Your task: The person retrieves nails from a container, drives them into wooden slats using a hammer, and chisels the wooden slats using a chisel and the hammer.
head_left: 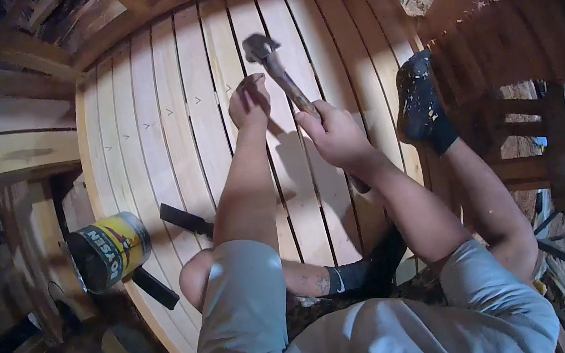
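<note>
My right hand (pixel 336 133) is wrapped round the handle of a hammer (pixel 289 87), whose head is raised at the upper middle of the view. Just left of the hammer head, my left hand (pixel 248 103) is closed low over the wooden slats (pixel 207 126); whatever its fingers pinch, if anything, is too small to make out. The slats run side by side with narrow dark gaps. Several small V-shaped marks form a row across them, ending close to my left hand.
A yellow and black paint can (pixel 111 251) stands at the left edge of the slats. Two dark flat bars lie near it, one (pixel 186 220) on the slats, another (pixel 156 288) at the edge. My legs and dark-socked feet rest on the platform. Wooden frames and scraps surround it.
</note>
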Available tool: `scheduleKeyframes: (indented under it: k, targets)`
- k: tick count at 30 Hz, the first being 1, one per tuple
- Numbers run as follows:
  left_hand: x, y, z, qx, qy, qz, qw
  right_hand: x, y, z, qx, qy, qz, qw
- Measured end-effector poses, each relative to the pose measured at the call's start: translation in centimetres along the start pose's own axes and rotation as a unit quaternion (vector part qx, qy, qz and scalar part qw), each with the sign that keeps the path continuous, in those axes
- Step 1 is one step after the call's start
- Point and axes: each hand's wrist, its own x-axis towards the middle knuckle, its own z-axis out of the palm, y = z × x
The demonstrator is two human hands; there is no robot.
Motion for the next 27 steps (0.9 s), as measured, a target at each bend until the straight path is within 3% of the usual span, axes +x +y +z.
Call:
scheduleKeyframes:
  k: [1, 2, 4, 5, 7, 8, 12, 13, 16, 17, 20, 21, 24, 25, 26, 27]
  targets:
    - [-0.1, 0.8, -0.8, 0.03, 0.003, 0.068, 0.997, -1.1, -1.2, -0.6, 0.014, 0.0, -0.028, 1.0]
    - [-1.3, 1.2, -1.9, -0.046, 0.028, 0.054, 0.997, -1.8, -1.9, -0.9, 0.029, 0.001, -0.055, 0.998]
    - [-3.6, 0.0, -1.4, 0.145, -0.047, 0.007, 0.988, -1.3, 0.1, -0.1, 0.029, 0.012, -0.086, 0.996]
    - [-5.2, -0.8, -1.4, 0.108, -0.038, 0.027, 0.993, -1.0, 1.8, 0.6, 0.033, 0.027, -0.11, 0.993]
    - [-6.8, -0.2, -2.7, 0.002, -0.041, 0.06, 0.997, 2.3, 4.5, 2.0, -0.004, 0.022, -0.059, 0.998]
    - [-6.1, -0.9, -2.0, 0.058, -0.055, 0.017, 0.997, 3.2, 5.3, 2.4, -0.044, 0.017, -0.006, 0.999]
    - [-6.2, 0.4, -3.0, 0.086, -0.091, -0.032, 0.992, 0.4, 0.3, 0.5, 0.045, 0.042, -0.042, 0.997]
    - [-6.1, 0.6, -3.3, 0.078, -0.105, -0.042, 0.99, -0.1, 0.9, 1.0, 0.047, 0.068, -0.091, 0.993]
    - [-5.9, 0.8, -4.0, 0.085, -0.117, -0.019, 0.989, -0.3, 3.0, 2.6, 0.079, 0.067, -0.113, 0.988]
    - [-5.8, 1.4, -3.8, 0.076, -0.116, -0.067, 0.988, 0.3, 3.6, 3.0, 0.004, 0.053, -0.069, 0.996]
    - [-5.7, 2.0, -4.8, 0.141, -0.122, -0.018, 0.982, -0.1, 1.7, 2.4, 0.021, 0.057, -0.027, 0.998]
    - [-5.8, 1.6, -4.9, 0.138, -0.117, -0.016, 0.983, 0.4, 3.3, 3.1, 0.137, 0.038, -0.025, 0.99]
    - [-6.3, 0.4, -4.7, 0.131, -0.123, -0.022, 0.983, -5.3, 4.1, 2.4, 0.241, 0.007, 0.0, 0.971]
    - [-7.7, -0.1, -5.2, -0.07, -0.167, -0.13, 0.975, -6.7, 4.4, 1.9, 0.241, 0.01, -0.008, 0.97]
    - [-9.7, -0.3, -5.9, -0.258, -0.188, -0.175, 0.931, -8.3, 4.8, 1.4, 0.291, 0.01, 0.005, 0.957]
    - [-11.7, -0.4, -6.5, -0.428, -0.197, -0.232, 0.851, -9.6, 4.9, 1.1, 0.344, 0.01, 0.021, 0.939]
